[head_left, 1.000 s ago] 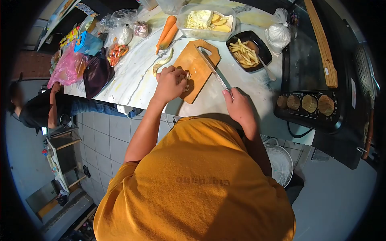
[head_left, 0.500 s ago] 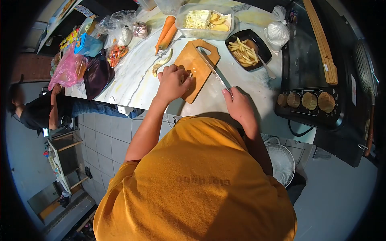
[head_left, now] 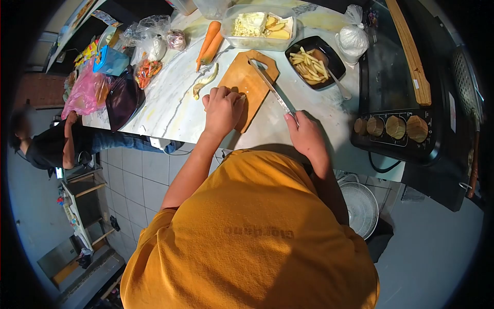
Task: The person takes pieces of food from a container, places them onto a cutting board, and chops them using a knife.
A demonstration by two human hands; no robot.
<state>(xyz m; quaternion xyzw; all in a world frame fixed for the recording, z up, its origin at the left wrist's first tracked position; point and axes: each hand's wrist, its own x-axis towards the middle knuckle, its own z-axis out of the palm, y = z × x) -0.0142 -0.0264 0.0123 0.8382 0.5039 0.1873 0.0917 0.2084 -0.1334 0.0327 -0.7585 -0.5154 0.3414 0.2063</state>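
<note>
My right hand [head_left: 307, 135] is closed round the handle of a knife [head_left: 275, 92], its long blade slanting over the right side of a wooden cutting board [head_left: 254, 100] toward the board's handle hole. Over the board's left edge, my left hand [head_left: 222, 109] is closed, fingers curled and thumb tucked in. A small pale bit shows by its fingertips, too small to name. Tiny pale crumbs dot the wood. Left of the board, a curved, pale yellow-green strip [head_left: 206, 82] lies on the marble counter [head_left: 175, 105].
Behind the board are carrots [head_left: 210, 44] and a clear container [head_left: 260, 42] of cut food. To the right sit a black bowl [head_left: 332, 62] of cut sticks with a spoon, a tied white bag [head_left: 353, 44] and a black oven [head_left: 396, 129]. Another person [head_left: 49, 136] stands left, near bags.
My left hand has turned slightly, its fingers drawn in closer and the thumb less visible. The knife stays in my right hand at nearly the same place. The view has shifted a little.
</note>
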